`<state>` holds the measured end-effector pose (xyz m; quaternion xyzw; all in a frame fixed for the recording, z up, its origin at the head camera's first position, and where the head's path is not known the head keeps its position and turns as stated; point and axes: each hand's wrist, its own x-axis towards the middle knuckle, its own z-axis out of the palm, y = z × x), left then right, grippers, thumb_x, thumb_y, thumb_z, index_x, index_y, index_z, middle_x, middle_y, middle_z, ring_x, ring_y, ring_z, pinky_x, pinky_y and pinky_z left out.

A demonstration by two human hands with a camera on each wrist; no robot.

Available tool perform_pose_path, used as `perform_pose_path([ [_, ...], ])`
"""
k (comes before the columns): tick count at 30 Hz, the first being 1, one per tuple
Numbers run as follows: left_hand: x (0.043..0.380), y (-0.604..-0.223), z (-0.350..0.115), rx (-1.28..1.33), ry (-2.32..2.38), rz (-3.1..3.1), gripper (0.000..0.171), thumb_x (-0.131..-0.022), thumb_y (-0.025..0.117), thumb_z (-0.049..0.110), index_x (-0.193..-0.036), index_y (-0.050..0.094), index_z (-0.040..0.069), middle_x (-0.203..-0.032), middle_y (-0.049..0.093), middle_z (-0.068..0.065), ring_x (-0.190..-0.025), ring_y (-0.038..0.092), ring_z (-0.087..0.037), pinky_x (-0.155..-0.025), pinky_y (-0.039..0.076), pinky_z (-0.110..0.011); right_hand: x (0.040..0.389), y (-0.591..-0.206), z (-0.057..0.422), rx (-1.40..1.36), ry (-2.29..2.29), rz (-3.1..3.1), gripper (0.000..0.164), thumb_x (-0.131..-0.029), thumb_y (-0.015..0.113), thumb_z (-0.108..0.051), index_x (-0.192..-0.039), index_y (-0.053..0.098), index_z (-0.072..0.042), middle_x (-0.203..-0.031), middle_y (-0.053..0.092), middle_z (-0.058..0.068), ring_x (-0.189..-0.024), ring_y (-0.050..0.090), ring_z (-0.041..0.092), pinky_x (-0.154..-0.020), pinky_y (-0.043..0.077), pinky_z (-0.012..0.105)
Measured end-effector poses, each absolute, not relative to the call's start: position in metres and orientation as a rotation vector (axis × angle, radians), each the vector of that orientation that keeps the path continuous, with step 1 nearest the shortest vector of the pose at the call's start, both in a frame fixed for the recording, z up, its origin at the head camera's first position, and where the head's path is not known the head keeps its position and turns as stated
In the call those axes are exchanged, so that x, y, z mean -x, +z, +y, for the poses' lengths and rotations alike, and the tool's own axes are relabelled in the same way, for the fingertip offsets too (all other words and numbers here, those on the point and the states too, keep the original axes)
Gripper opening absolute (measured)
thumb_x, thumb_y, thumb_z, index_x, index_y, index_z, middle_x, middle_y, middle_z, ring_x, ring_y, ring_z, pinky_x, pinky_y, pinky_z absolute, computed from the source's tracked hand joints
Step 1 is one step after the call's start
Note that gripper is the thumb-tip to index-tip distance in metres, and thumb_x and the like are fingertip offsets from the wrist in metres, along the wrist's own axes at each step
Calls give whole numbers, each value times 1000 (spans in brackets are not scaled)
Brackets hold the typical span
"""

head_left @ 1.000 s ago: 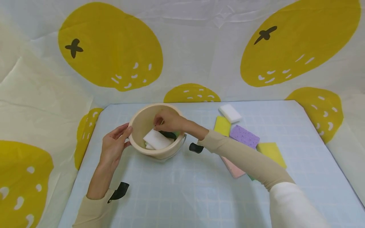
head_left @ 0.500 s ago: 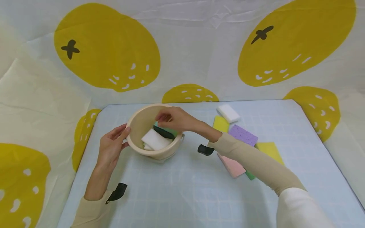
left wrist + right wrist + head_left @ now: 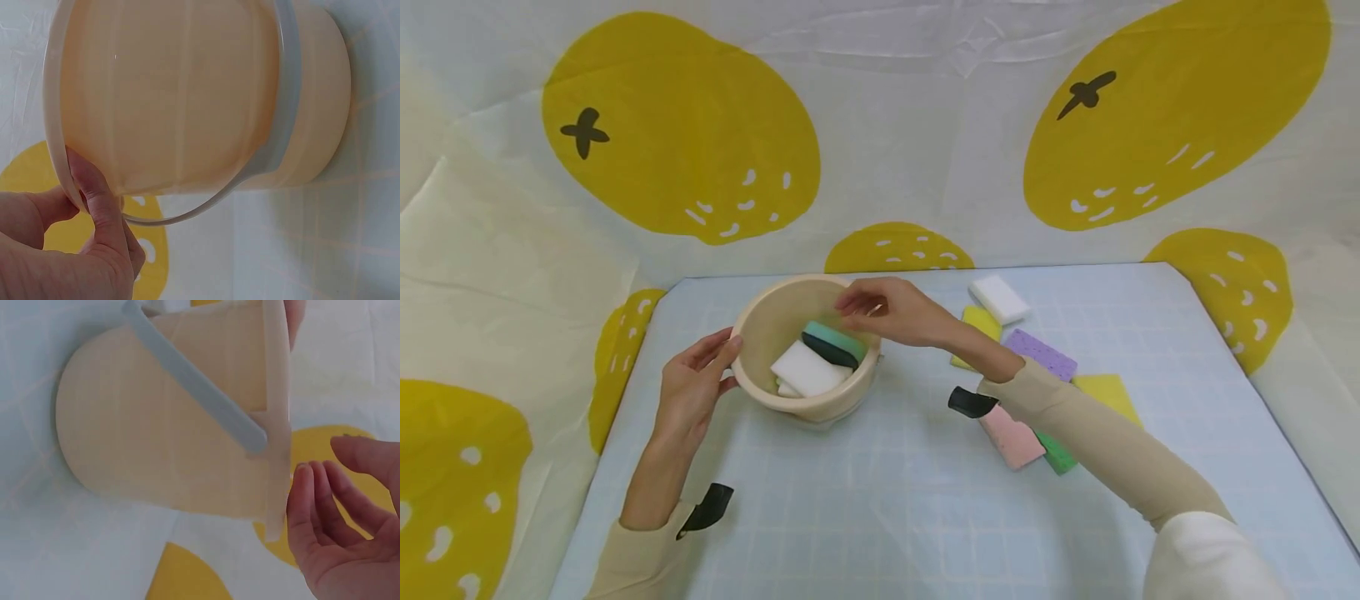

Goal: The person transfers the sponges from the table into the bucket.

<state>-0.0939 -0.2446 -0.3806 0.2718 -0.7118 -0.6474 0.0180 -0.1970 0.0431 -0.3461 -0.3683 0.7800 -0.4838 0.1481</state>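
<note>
A cream bucket [image 3: 767,321] stands at the left of the table. My left hand [image 3: 694,387] pinches its rim; in the left wrist view the thumb and a finger lie either side of the rim. Inside the bucket are a white sponge [image 3: 808,368] and a teal sponge with a dark layer [image 3: 835,342]. My right hand [image 3: 901,312] is at the bucket's right rim, fingers loosely curled. In the right wrist view that right hand [image 3: 350,512] holds nothing, thumb apart from the fingertips. The grey handle [image 3: 194,381] hangs down the bucket's side.
Right of the bucket lie a white sponge [image 3: 999,299], yellow sponges [image 3: 1108,398], a purple sponge [image 3: 1041,353], a pink sponge [image 3: 1015,437] and a green sponge [image 3: 1058,454]. My right forearm passes over some of them. A fruit-patterned sheet [image 3: 917,150] hangs behind the table.
My right hand has let go of the teal-and-dark sponge in the bucket, then risen and drawn right to the rim. The left hand keeps its grip on the rim.
</note>
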Motion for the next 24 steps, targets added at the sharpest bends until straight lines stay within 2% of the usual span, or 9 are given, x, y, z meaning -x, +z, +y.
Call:
perform_pose_path([
  [5,94,-381,-245,-856,-2008,-2212,61,-92,75,43,-143,61,14,-132,61,-5,-98,65,-12,-78,59,-19,194,-345,57,1057,-1419,2260,20,-98,72,-11,-116,71,-3,-112,70,8,-103,64,18,-94,56,31],
  [11,93,-381,-245,-868,-2004,-2222,63,-91,76,45,-144,61,15,-134,61,-5,-98,65,-12,-78,59,-19,191,-347,74,1007,-1438,2275,27,-99,71,-15,-121,69,0,-116,70,9,-106,64,19,-97,56,35],
  [24,94,-382,-245,-854,-2014,-2218,63,-90,76,46,-144,60,15,-136,61,-5,-102,64,-14,-79,59,-19,179,-356,109,923,-1451,2337,25,-98,72,-14,-121,68,-4,-117,69,8,-107,64,20,-99,55,38],
])
